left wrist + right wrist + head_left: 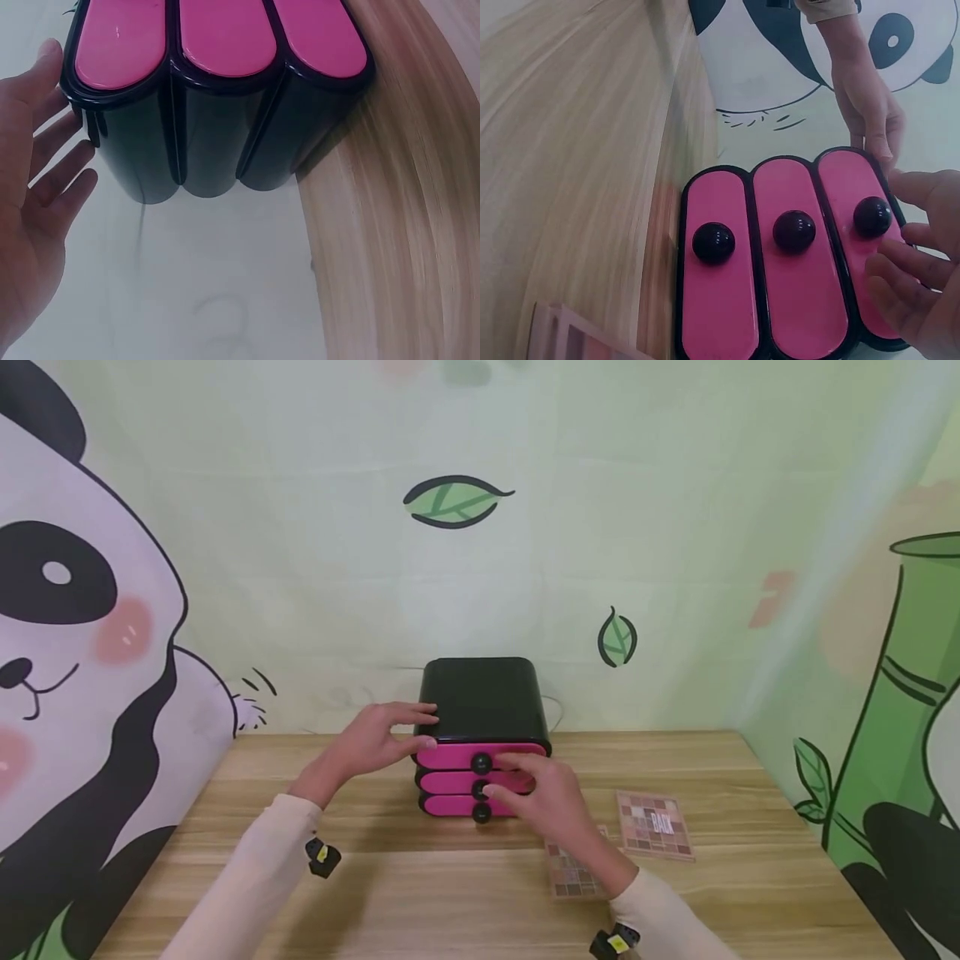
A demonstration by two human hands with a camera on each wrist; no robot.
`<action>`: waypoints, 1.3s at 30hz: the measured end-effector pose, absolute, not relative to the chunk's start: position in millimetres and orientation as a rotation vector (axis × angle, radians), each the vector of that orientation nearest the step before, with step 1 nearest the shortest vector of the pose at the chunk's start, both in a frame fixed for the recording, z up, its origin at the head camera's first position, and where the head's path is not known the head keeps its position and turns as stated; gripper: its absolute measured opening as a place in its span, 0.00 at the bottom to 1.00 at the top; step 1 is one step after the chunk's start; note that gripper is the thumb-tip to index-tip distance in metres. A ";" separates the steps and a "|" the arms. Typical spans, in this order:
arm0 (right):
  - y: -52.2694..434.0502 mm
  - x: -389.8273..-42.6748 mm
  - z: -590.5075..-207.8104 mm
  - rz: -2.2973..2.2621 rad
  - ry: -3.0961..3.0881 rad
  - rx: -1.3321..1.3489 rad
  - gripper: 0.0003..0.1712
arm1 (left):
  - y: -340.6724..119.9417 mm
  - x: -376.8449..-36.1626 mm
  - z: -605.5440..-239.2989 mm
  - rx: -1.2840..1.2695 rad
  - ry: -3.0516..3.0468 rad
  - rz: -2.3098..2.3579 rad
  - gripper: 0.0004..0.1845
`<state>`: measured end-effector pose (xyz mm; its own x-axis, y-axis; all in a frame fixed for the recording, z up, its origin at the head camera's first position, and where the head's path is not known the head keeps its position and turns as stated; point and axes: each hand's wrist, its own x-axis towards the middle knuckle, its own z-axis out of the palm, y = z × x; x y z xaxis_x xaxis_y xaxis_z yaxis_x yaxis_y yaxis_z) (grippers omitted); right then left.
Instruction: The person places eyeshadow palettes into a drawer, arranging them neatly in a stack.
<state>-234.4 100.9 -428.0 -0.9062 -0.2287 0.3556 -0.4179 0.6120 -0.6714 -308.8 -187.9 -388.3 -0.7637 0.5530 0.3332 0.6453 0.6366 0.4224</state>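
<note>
Black three-drawer organizer [483, 697], pink fronts, at the counter's [420, 902] rear edge, centre. Left hand [375, 739]: fingers spread, resting on its top left corner. Right hand [543, 797]: fingers loosely curled beside the top drawer knob [481, 763]; pinch uncertain. Two eyeshadow palettes [654, 824] lie toward the right edge.

One word can be read: "DARK", in pale capital letters across the middle of the eyeshadow palette [655, 824] that lies flat on the wooden table [420, 893], to the right of the black drawer box [483, 706] with the pink fronts. The letters run along the palette's short width and sit among its rows of brown and pink squares. A second palette [570, 872], nearer than the first and partly under a sleeve, shows no lettering I can make out. The yellow tags on the wrist straps are too small to read.
</note>
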 end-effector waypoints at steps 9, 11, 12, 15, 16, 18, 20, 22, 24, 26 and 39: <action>90.7 -245.4 -433.4 0.935 -2.543 0.603 0.26 | -188.1 -310.8 -385.9 -0.993 -2.704 -0.804 0.22; 89.4 -247.3 -433.7 0.891 -2.533 0.611 0.25 | -187.5 -310.2 -384.9 -0.988 -2.712 -0.798 0.22; 88.9 -248.2 -433.7 0.875 -2.530 0.611 0.24 | -187.2 -309.7 -384.5 -0.986 -2.717 -0.799 0.22; 87.7 -250.5 -432.3 0.856 -2.527 0.609 0.22 | -187.2 -309.3 -384.6 -0.975 -2.730 -0.804 0.23; 87.3 -251.2 -431.6 0.856 -2.526 0.608 0.22 | -187.4 -309.3 -384.8 -0.970 -2.732 -0.806 0.23; 86.4 -252.1 -430.1 0.860 -2.531 0.607 0.22 | -187.7 -308.8 -384.7 -0.957 -2.739 -0.813 0.23; 85.3 -252.3 -428.8 0.856 -2.539 0.602 0.22 | -187.6 -308.2 -384.2 -0.949 -2.744 -0.813 0.23; 83.9 -252.3 -427.8 0.846 -2.543 0.593 0.22 | -187.2 -308.1 -383.7 -0.946 -2.747 -0.814 0.23; 82.2 -252.5 -427.8 0.827 -2.542 0.580 0.22 | -186.8 -307.9 -383.0 -0.944 -2.751 -0.814 0.23; 81.0 -253.0 -427.6 0.813 -2.533 0.565 0.23 | -185.6 -309.1 -382.2 -0.940 -2.755 -0.814 0.22; 73.9 -252.9 -432.8 0.731 -2.470 0.509 0.21 | -184.8 -309.0 -382.6 -0.924 -2.767 -0.815 0.22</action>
<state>-252.9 73.9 -432.8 -0.7992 -0.2038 0.5654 -0.4787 0.7847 -0.3938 -309.0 -184.8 -382.6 -0.8080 0.5255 0.2664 0.5860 0.6701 0.4557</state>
